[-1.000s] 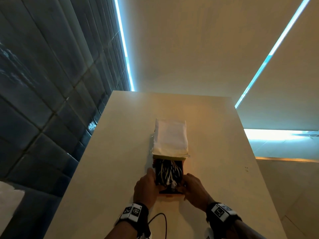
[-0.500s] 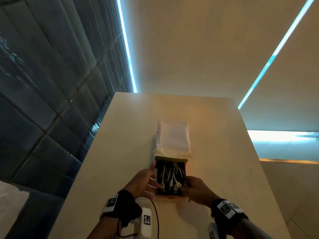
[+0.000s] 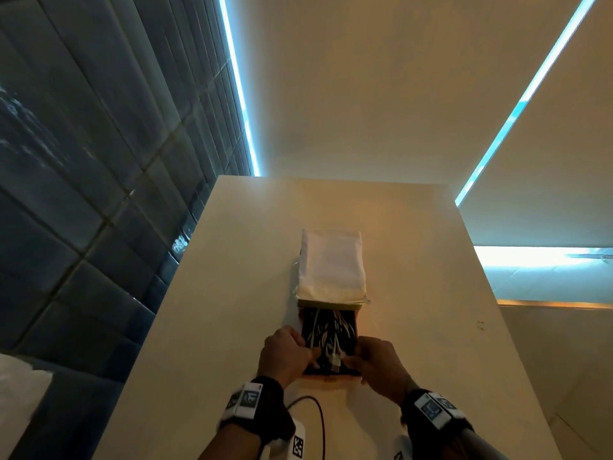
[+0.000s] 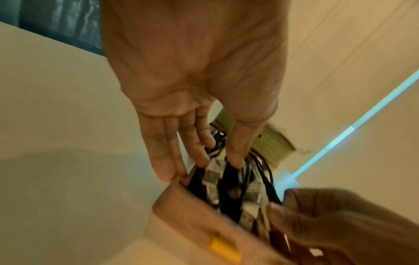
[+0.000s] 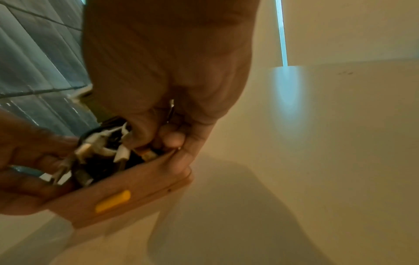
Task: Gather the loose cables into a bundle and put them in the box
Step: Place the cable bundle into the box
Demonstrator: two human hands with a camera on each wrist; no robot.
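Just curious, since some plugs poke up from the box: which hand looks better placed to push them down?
Probably the left hand: its straight fingers lie on the cables among the plugs. The right hand is curled over the box wall, steadying it.

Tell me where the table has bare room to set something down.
Bare table runs left of the box toward the tiled wall, and right of it to the edge. Crowded: the box, where both hands work cables, and the white cloth behind it.
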